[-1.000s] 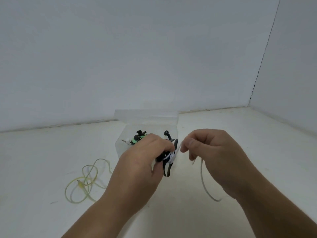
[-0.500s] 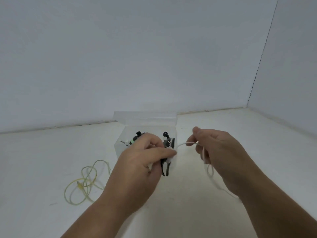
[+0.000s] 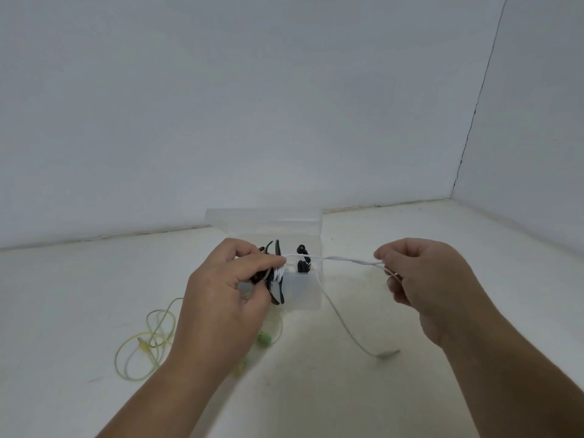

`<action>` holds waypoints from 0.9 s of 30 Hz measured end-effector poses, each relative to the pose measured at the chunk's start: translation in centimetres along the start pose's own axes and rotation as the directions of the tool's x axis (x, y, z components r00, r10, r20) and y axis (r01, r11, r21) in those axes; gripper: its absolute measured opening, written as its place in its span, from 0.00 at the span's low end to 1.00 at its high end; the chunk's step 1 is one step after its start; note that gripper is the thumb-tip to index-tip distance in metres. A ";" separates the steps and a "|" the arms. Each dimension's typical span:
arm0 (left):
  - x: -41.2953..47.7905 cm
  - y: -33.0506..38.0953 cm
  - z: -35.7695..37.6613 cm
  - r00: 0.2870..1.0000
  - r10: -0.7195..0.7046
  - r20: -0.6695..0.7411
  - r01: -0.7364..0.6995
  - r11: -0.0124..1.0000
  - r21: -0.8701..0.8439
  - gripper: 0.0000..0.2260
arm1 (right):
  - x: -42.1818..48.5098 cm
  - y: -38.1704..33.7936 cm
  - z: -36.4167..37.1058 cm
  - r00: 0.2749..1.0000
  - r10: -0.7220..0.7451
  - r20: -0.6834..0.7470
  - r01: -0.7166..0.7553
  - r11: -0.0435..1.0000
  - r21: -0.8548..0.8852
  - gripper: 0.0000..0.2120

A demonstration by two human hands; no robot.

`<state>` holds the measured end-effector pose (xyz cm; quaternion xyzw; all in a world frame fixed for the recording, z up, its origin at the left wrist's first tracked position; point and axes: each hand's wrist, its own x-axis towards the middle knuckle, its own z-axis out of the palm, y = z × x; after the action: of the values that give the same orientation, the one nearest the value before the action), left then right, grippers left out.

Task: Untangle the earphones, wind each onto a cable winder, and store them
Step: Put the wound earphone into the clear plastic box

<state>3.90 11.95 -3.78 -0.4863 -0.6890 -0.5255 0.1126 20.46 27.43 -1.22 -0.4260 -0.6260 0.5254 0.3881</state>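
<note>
My left hand point(image 3: 227, 289) grips a black cable winder point(image 3: 275, 276) with several turns of white earphone cable round its middle. From the winder the white cable point(image 3: 344, 260) runs taut to the right, where my right hand point(image 3: 423, 279) pinches it between thumb and fingers. The loose tail of the cable drops down to the table and ends in its plug point(image 3: 387, 354). A yellow-green earphone point(image 3: 148, 339) lies in loose loops on the table at the left, with a green earbud point(image 3: 264, 338) below my left hand.
A clear plastic box point(image 3: 303, 292) with its lid up stands just behind my hands and holds other wound black winders point(image 3: 302, 259). The white table meets white walls at the back and on the right.
My right hand has moved right and drawn the white cable out taut from the winder. My left hand has turned the winder slightly and shifted left.
</note>
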 end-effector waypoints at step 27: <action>-0.7 1.6 -0.1 0.990 0.129 0.048 -0.128 0.991 -0.041 0.20 | -2.5 0.7 2.8 0.894 -0.162 0.417 0.354 0.827 -0.436 0.04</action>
<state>5.46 11.47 -3.22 -0.5450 -0.6488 -0.5175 0.1194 18.82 24.18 -2.37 -0.3175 -0.8536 0.3554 0.2104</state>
